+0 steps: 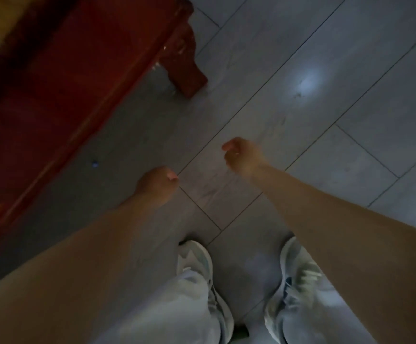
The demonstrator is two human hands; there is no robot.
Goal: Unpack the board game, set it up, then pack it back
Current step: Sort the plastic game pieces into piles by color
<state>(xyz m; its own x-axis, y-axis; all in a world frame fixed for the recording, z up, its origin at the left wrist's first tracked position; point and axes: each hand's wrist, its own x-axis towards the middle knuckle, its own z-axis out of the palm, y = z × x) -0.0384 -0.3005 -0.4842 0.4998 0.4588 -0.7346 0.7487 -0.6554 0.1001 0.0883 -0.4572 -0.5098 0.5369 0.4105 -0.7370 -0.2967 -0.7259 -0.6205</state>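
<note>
Nearest the lens, the left forearm (77,244) and right forearm (338,219) stretch down over pale trousers (177,306) and white shoes (194,256). At far left a red wooden bench (65,83) runs diagonally, its carved leg (187,70) standing on the grey tiled floor (351,108). The left hand (157,182) hangs loosely curled, thumb against the fingers, holding nothing. The right hand (241,155), apart from it, is loosely curled too, nothing in its grip. Where the board game lies cannot be told.

Grey tiled floor (301,115) bears red furniture leg (189,78), white shoes (195,258).
</note>
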